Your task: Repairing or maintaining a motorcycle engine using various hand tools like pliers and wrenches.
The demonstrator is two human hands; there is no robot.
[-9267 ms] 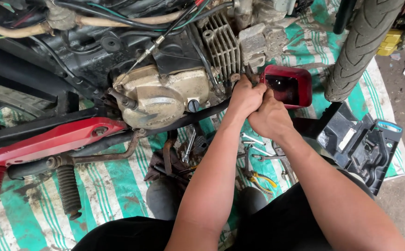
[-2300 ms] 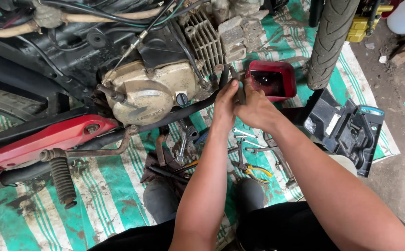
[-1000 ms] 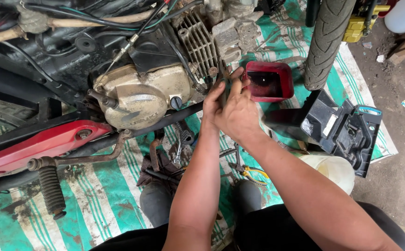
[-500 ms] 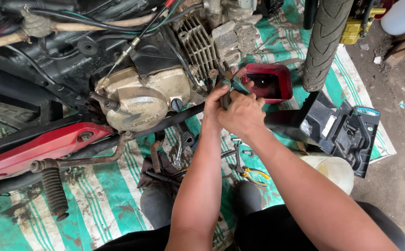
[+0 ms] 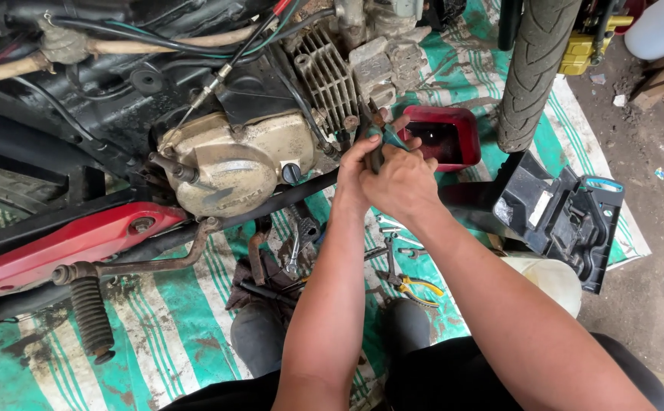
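Note:
A motorcycle lies on its side on a green and white striped sheet [image 5: 172, 335]. Its dirty tan engine cover [image 5: 233, 164] and finned cylinder [image 5: 324, 76] face up. My left hand [image 5: 353, 169] and my right hand [image 5: 399, 181] are pressed together just right of the cylinder. Both grip one dark metal tool [image 5: 378, 137] with a green-tinted handle, its tip up near the cylinder's lower edge. A red tray of dark oil [image 5: 442, 137] sits right behind my hands.
The front tyre [image 5: 534, 68] stands at the upper right. A black plastic tool case [image 5: 564, 217] lies open on the right. Loose spanners [image 5: 301, 236] and yellow-handled pliers [image 5: 416, 285] lie under my arms. A red body panel [image 5: 65, 247] and footrest [image 5: 92, 320] are at left.
Both hands stay clamped on the tool beside the cylinder, shifting slightly up and down near the red tray. The view has drifted a little.

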